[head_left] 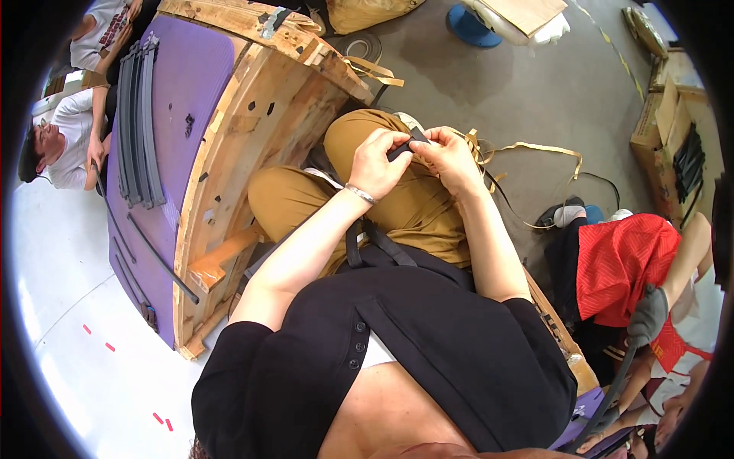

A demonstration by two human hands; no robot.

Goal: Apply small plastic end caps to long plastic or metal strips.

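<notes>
We see both hands close together above the lap, at the upper centre of the frame, with the left hand and the right hand pinching a small dark strip between thumbs and fingers. Its visible length slants from lower left to upper right, and a flat, greyish end pokes upward between the fingertips; the fingers hide much of it, so we cannot tell its full shape. Under the hands we make out the creased, matte cloth of mustard-brown trousers, and on the left wrist a shiny metallic bracelet. At upper left, a smooth purple sheet covers a rough, patched wooden bench and bears a row of long, ribbed grey strips, running roughly top to bottom. Below them a slim, dark rod slants down to the right. At upper right, flat tan strapping loops over the grey floor.
</notes>
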